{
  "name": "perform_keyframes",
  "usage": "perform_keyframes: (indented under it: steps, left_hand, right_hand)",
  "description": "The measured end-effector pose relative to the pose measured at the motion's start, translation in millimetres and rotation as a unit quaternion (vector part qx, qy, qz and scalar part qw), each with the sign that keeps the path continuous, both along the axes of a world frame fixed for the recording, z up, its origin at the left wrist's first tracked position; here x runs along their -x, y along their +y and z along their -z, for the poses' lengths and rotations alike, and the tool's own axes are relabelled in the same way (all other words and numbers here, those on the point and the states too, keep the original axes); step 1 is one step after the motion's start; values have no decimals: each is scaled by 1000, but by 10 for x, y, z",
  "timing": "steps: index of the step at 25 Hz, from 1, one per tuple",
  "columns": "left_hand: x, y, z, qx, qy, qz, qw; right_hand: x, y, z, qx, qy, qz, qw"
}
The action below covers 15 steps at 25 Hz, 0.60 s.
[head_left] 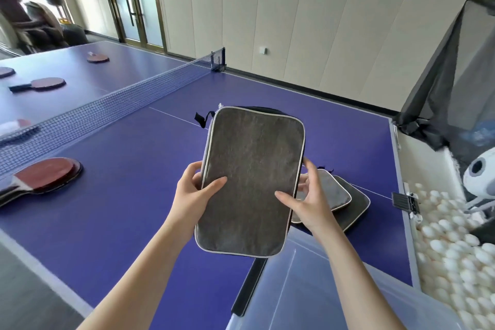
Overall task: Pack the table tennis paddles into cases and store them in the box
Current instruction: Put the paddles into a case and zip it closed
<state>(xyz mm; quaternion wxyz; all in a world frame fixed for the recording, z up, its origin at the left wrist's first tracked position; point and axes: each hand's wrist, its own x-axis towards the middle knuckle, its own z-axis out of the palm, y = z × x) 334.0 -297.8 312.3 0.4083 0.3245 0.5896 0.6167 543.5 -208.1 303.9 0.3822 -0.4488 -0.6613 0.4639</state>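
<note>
Two hands: both hold one case up over the bench; this is the only view, the head camera
Grip, left: the left hand clasps the case's left edge, thumb flat on the front face, fingers curled behind
Grip, right: the right hand clasps the right edge the same way, thumb on the front, fingers wrapped round the piping
Case in hand: grey cloth with pale piping, rectangular with rounded corners, tilted with its top away from the person; a black loop sticks out at the top left corner
Box: the clear plastic box sits at the near right, its rim just below the case's lower edge
Dark strip: a black piped edge shows beside the box's left wall; whether it lies under or inside, I cannot tell
Spare cases: a grey one lies on a darker one, on the bench just beyond the right hand
Paddles: a red-faced stacked pair lies at the near left by the net; more paddles lie beyond it
Right side: white balls heaped in a tray off the bench's edge
</note>
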Motion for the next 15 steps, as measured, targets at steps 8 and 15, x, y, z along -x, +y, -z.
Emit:
perform_keyframes:
  steps: [8,15]
  left_hand:
    - [1590,-888,99,5,194,-51,980]
    - [2877,-1478,245,43,323,-20,945]
  right_hand:
    - [1575,-659,-277,-173,-15,70,982]
    - [3034,-1101,-601,-127,-95,-32,987]
